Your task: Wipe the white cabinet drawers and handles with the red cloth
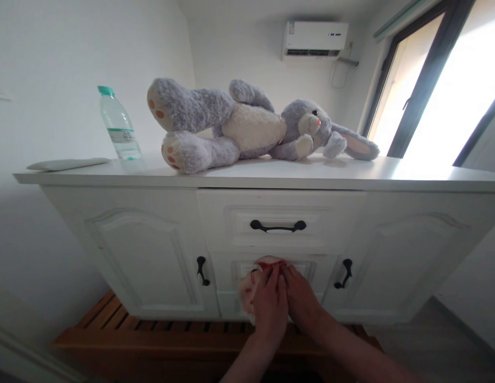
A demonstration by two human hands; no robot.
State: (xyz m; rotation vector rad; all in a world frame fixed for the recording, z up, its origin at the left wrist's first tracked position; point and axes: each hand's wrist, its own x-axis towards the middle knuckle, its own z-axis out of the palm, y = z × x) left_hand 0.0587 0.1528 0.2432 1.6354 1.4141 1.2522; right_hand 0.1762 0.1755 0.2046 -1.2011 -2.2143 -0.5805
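Observation:
Low in front of the cabinet drawers, a small cream-and-pink soft item (247, 290) hangs at my hands; it looks plush, but its exact kind is unclear. A red part shows along its top. My left hand (271, 306) covers much of it, fingers closed at the red part. Beside it, my right hand (301, 292) has its fingertips drawn together at the same red part, against the left fingers. What lies between the fingertips is hidden.
On the white cabinet (151, 180) lie a large grey plush rabbit (251, 127) and a flat pale item (67, 164). A clear bottle (122, 130) with a green cap stands at left. Black handles (278, 227) project from the front. A slatted wooden bench (159, 338) is below.

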